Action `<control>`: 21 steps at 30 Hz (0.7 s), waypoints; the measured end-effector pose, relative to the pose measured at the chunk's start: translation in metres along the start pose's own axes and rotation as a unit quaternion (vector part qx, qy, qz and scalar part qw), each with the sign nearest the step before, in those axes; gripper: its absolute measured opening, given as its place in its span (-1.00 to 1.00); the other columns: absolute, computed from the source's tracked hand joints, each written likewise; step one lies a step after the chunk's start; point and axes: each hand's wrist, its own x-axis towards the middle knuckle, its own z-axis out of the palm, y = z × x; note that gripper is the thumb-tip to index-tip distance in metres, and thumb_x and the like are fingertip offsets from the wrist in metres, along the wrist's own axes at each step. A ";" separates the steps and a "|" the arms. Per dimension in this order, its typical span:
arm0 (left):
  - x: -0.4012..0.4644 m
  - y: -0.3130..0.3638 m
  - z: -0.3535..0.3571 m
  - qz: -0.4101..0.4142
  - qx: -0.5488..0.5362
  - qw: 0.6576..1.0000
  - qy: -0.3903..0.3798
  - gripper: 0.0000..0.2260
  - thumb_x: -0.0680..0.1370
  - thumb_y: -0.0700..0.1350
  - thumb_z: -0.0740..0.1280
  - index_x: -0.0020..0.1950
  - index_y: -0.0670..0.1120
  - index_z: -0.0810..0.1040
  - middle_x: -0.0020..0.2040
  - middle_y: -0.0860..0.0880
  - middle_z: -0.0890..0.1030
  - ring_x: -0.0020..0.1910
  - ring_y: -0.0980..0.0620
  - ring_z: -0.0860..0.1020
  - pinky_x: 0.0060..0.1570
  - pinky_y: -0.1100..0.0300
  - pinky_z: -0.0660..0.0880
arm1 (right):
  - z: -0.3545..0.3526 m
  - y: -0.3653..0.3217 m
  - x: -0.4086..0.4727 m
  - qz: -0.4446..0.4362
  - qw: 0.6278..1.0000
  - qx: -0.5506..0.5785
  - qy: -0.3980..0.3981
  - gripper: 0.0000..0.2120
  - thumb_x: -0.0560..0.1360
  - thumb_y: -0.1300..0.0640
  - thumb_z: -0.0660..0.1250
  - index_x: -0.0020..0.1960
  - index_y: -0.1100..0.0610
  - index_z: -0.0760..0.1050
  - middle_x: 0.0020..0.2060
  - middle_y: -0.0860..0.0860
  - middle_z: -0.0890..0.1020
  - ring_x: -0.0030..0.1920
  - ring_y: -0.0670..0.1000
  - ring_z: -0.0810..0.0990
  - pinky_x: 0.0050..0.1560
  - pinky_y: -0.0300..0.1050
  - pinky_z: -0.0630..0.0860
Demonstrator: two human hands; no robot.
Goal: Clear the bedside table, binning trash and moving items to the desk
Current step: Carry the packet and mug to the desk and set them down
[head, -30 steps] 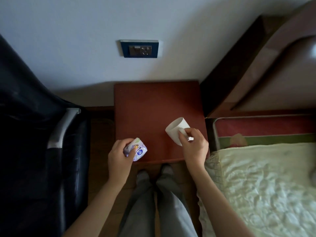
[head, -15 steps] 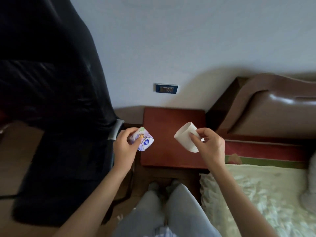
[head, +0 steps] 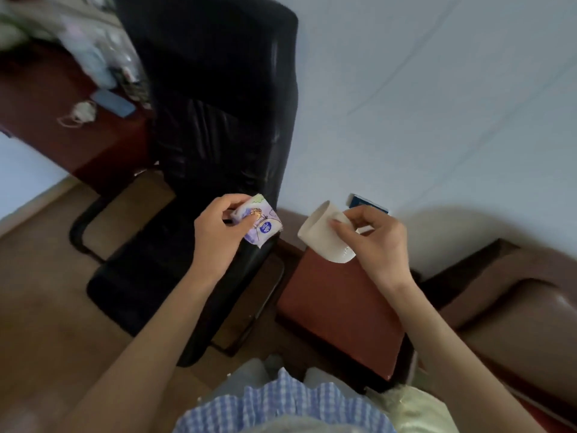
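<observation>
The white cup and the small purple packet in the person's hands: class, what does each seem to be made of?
White cup: probably paper, matte with a thin rim; the right hand pinches its wall. Small purple packet: likely thin plastic film, printed and slightly glossy, crinkling where the left hand grips it. Blur leaves both uncertain.

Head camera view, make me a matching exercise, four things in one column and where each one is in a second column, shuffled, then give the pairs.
Things
1. white paper cup
2. purple and white printed packet
3. black leather office chair
4. blue flat rectangular device

Places
A. on the dark red desk, upper left
B. pinched in the left hand
C. between the desk and the red-brown bedside table
D. held in the right hand, tilted

Pairs: 1-D, 2-B, 3-C, 4-A
</observation>
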 end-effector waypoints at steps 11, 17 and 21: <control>-0.128 -0.019 -0.076 -0.127 0.061 0.963 0.228 -0.78 0.48 -0.19 0.41 0.09 -0.01 0.57 0.03 0.00 0.62 -0.01 0.05 0.62 -0.14 0.13 0.61 | 0.050 -0.029 0.004 -0.101 0.976 0.010 -0.191 -0.90 0.42 0.05 0.44 -0.09 0.04 0.64 -0.19 -0.11 0.67 -0.15 -0.11 0.60 -0.17 -0.21 0.50; -0.209 -0.028 -0.126 -0.194 0.046 0.923 0.329 -0.75 0.47 -0.21 0.41 0.14 -0.07 0.56 0.07 -0.05 0.61 -0.01 0.03 0.61 -0.10 0.16 0.60 | 0.097 -0.059 -0.031 -0.148 0.956 0.015 -0.252 -0.86 0.43 0.03 0.43 -0.05 0.06 0.64 -0.20 -0.08 0.67 -0.17 -0.10 0.61 -0.17 -0.08 0.56; -0.247 -0.030 -0.170 -0.180 0.030 0.897 0.401 -0.74 0.45 -0.27 0.42 0.12 -0.09 0.59 0.04 -0.04 0.62 -0.12 0.13 0.58 -0.26 0.44 0.51 | 0.132 -0.093 -0.061 -0.183 0.940 0.024 -0.285 -0.88 0.44 0.05 0.42 -0.06 0.07 0.63 -0.20 -0.06 0.66 -0.15 -0.08 0.61 -0.13 -0.01 0.58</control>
